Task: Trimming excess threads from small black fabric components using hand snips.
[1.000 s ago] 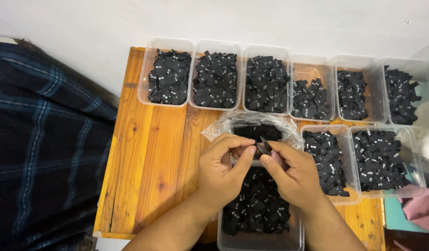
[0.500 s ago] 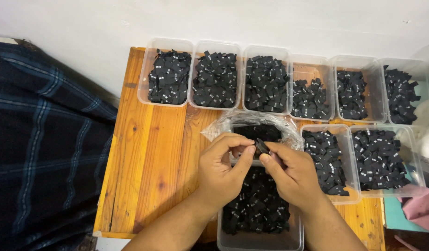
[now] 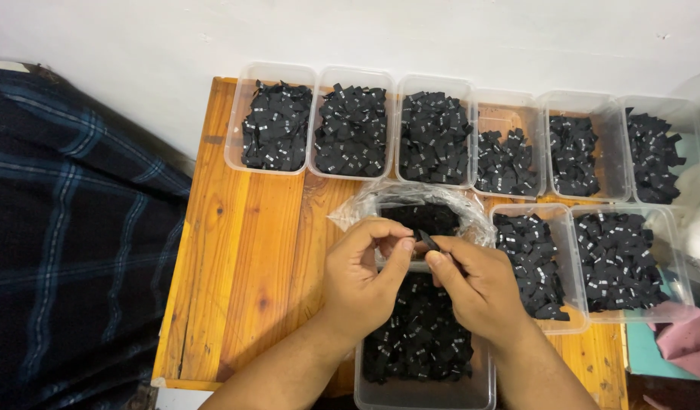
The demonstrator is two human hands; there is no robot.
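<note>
Little has shifted since a moment ago: the left hand (image 3: 365,277) and right hand (image 3: 479,285) stay together at frame centre, pinching one small black label (image 3: 428,241) between their fingertips. Under them a clear tub (image 3: 422,345) holds many loose labels, and beside it at right and along the upper worktop (image 3: 243,250) eight tubs (image 3: 433,129) already hold piles, so I judge the work well along.

wooden table (image 3: 243,258); clear tubs (image 3: 277,125), plastic bag (image 3: 418,199)

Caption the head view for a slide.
Both hands pinch a small black fabric label above clear plastic tubs of labels.
</note>
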